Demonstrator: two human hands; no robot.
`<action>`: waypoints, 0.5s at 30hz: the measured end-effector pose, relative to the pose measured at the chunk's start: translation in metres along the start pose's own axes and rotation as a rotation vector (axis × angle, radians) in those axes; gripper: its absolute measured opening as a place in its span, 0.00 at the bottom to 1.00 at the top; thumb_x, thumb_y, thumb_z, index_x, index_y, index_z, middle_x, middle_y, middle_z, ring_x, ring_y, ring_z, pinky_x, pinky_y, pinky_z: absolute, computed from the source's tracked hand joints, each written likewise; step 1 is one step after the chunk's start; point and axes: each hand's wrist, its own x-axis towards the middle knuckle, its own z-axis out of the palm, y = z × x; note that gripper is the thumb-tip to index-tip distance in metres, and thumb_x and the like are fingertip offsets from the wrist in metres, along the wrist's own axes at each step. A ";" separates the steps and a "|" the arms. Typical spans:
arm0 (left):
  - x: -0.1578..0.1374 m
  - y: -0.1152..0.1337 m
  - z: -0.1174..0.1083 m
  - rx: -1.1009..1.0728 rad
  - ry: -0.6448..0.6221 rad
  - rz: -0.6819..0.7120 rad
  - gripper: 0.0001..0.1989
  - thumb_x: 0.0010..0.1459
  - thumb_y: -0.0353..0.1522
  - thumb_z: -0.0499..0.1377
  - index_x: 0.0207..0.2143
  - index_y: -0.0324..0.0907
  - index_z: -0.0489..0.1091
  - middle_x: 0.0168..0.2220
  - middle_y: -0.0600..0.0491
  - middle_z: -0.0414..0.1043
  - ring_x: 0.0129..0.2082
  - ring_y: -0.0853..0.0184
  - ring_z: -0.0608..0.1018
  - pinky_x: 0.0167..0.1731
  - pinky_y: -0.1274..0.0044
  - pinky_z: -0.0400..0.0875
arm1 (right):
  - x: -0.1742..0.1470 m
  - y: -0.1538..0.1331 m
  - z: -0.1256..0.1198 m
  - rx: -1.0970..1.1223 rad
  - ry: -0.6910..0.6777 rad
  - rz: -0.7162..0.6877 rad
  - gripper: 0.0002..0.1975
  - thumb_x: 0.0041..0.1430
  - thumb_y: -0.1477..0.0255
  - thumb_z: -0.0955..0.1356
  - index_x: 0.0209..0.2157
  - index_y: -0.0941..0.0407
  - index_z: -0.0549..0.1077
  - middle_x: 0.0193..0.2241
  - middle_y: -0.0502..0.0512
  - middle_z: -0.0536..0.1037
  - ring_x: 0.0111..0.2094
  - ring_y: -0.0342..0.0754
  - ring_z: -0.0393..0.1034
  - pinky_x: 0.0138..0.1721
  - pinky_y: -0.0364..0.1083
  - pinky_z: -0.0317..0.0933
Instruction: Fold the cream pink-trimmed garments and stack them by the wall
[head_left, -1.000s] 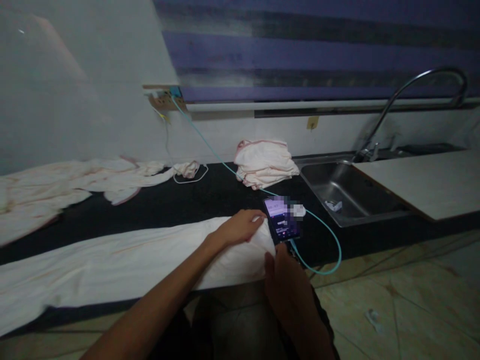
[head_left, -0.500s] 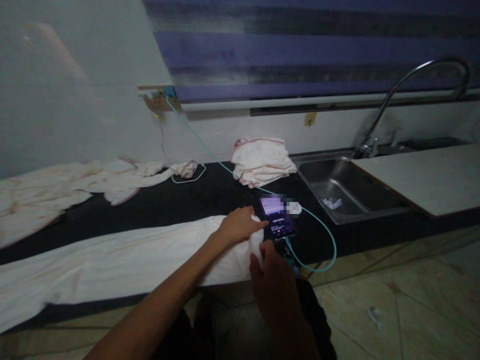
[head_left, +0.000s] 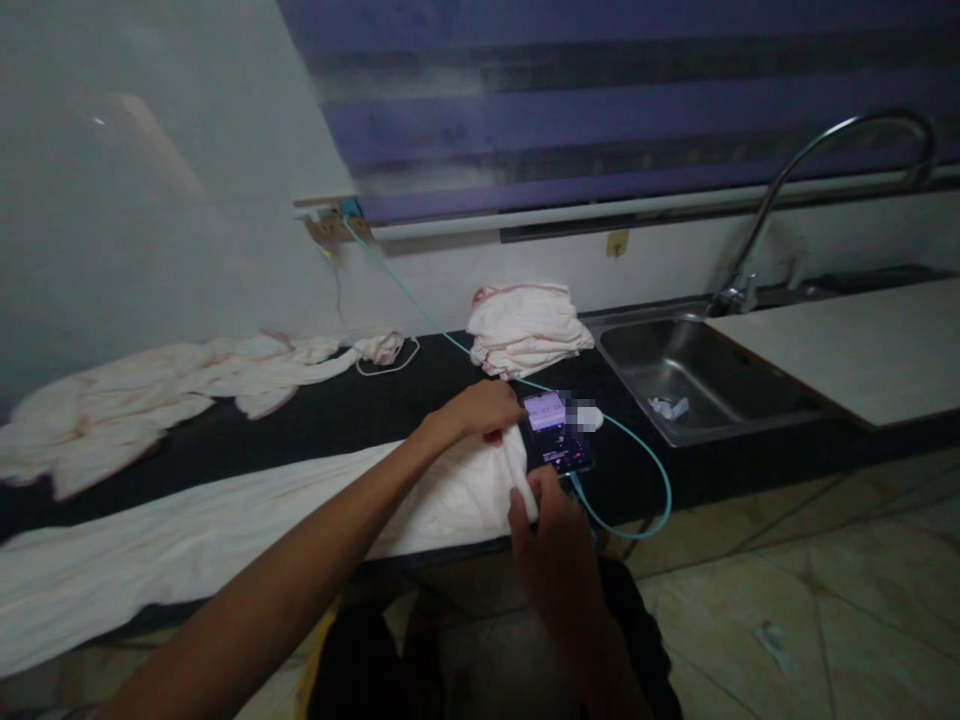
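A long white cloth (head_left: 450, 495) lies stretched along the dark countertop (head_left: 337, 415), running off to the left. My left hand (head_left: 484, 408) grips the far corner of its right end, fingers curled over the fabric. At the near corner of the same end, my right hand (head_left: 551, 510) pinches the rolled edge between thumb and fingers. Just right of the cloth's end lies a lit phone (head_left: 555, 435), close to both hands, with a teal cable (head_left: 664, 475) plugged into its lower edge.
Behind the phone sits a folded stack of pinkish-white cloth (head_left: 529, 330). Another crumpled cloth (head_left: 187, 385) spreads at the back left. To the right are a steel sink (head_left: 690, 370) with a curved faucet (head_left: 780, 170) and a pale board (head_left: 847, 345). A wall socket (head_left: 337, 222) feeds the cables.
My left hand has shifted slightly up at the far corner. My right hand has moved slightly right with the near corner, and the cloth's end looks straighter. The view has tilted a little.
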 end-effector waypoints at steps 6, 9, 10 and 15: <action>0.001 0.005 0.002 -0.450 0.116 0.083 0.14 0.50 0.39 0.63 0.32 0.37 0.74 0.21 0.52 0.70 0.20 0.68 0.73 0.24 0.77 0.62 | 0.014 -0.021 -0.018 0.323 0.285 0.072 0.08 0.66 0.66 0.63 0.45 0.54 0.65 0.35 0.56 0.79 0.37 0.51 0.76 0.39 0.46 0.65; -0.005 0.010 0.000 -0.710 0.196 0.134 0.11 0.46 0.36 0.63 0.30 0.38 0.71 0.22 0.55 0.68 0.22 0.70 0.71 0.23 0.79 0.59 | 0.018 -0.030 -0.022 0.409 0.366 0.047 0.12 0.65 0.65 0.64 0.47 0.55 0.64 0.36 0.57 0.79 0.39 0.51 0.76 0.41 0.46 0.66; -0.008 0.011 0.000 -0.761 0.225 0.146 0.11 0.45 0.36 0.63 0.29 0.38 0.70 0.23 0.56 0.67 0.22 0.71 0.70 0.23 0.80 0.58 | 0.018 -0.031 -0.021 0.429 0.369 0.040 0.14 0.65 0.65 0.65 0.48 0.55 0.64 0.37 0.57 0.79 0.40 0.51 0.76 0.42 0.46 0.67; -0.032 0.003 -0.005 -0.973 0.315 0.123 0.13 0.43 0.36 0.65 0.30 0.37 0.72 0.25 0.56 0.67 0.23 0.72 0.68 0.24 0.80 0.58 | 0.005 -0.018 0.001 0.472 0.305 -0.007 0.30 0.58 0.62 0.71 0.57 0.57 0.62 0.45 0.60 0.76 0.40 0.50 0.74 0.42 0.48 0.70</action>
